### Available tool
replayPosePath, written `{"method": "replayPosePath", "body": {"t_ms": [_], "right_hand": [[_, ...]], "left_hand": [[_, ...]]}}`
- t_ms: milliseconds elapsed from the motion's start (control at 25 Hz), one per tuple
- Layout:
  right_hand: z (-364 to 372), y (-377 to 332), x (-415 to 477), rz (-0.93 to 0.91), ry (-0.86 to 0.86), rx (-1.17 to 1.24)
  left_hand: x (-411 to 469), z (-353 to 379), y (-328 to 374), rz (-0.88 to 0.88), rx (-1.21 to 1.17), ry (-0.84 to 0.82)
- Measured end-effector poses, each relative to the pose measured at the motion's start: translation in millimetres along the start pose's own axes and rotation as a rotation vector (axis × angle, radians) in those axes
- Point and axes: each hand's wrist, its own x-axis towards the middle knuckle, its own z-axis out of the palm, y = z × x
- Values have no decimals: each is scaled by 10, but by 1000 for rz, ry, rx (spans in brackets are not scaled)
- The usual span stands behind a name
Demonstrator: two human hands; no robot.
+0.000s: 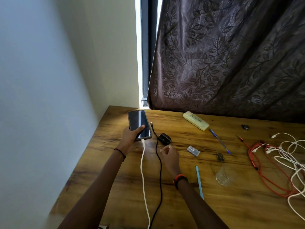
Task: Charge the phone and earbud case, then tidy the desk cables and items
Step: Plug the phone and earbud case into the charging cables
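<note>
At the back-left corner of the wooden worktop (pixel 181 192), the left hand (pixel 130 138) has its grip closed round the lower end of the dark-screened phone in its dark case (pixel 139 124), thumb across the glass, seemingly steadying it. A thin white charging cable (pixel 143 171) is plugged into the phone's bottom edge and trails off the near edge. The right hand (pixel 170 156) hovers just right of that cable with fingers loosely curled; it appears to hold nothing, though I cannot tell for certain. Between the 2 hands runs a thin black cable (pixel 159 162), its free plug lying beside the phone, handy for the small black rounded earbud case (pixel 164 138), which sits unconnected near the right fingertips. Farther right lie a blue ballpoint pen (pixel 220 141), a pale glasses case (pixel 196 120) and a tangle of red and white cables (pixel 277 164), awaiting tidying.
</note>
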Motion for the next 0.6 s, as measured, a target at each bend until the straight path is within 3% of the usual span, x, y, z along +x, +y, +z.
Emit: {"method": "replayPosePath", "body": {"t_ms": [160,440,600], "right_hand": [[134,188,39,-10,-29,-239],[175,99,81,-135,-48,-331],[189,137,78,-113,-62,-304]], "left_hand": [[-70,-68,-196,-46,85,-2],[-135,-192,-630,-134,225,-58],[-159,-260,-748,-167,274,-55]]}}
